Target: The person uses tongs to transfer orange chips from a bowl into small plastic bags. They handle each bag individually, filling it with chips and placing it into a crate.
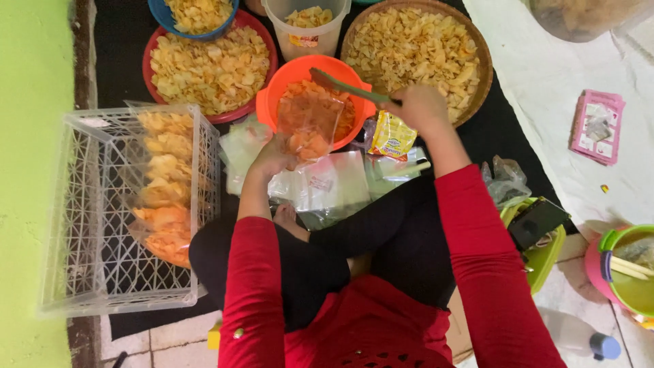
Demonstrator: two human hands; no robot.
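My left hand holds up a clear plastic bag partly filled with orange chips, over the near rim of an orange bowl of the same chips. My right hand grips the handle of a green scoop whose head lies over the orange bowl. A stack of flat clear bags lies on the floor in front of my crossed legs.
A white plastic crate at left holds several filled chip bags. Beyond are a red bowl, a blue bowl, a clear tub and a woven basket of pale chips. A yellow sachet, a lime container and a pink-green pot sit right.
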